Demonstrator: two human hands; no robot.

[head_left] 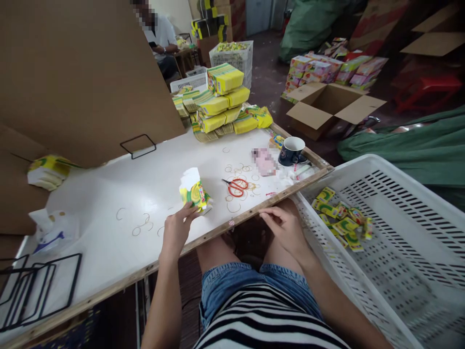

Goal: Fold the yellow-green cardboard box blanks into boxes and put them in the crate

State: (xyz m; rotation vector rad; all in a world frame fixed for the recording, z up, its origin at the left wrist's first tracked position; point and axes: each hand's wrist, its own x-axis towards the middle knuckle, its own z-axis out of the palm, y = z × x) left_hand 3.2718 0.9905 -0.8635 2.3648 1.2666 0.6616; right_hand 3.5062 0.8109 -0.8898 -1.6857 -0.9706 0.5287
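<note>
My left hand pinches the lower end of a yellow-green printed carton piece with white flaps, tilted over the white table. My right hand is raised just past the table's wooden front edge, thumb and fingertips close together; whatever may be between them is too small to make out. Red-handled scissors lie among scattered rubber bands to the right of the carton piece.
Stacks of yellow cartons stand at the table's back. A dark mug sits near the right corner. At the right, a white crate holds small yellow-green pieces. Black wire frames lie front left. Another person sits behind.
</note>
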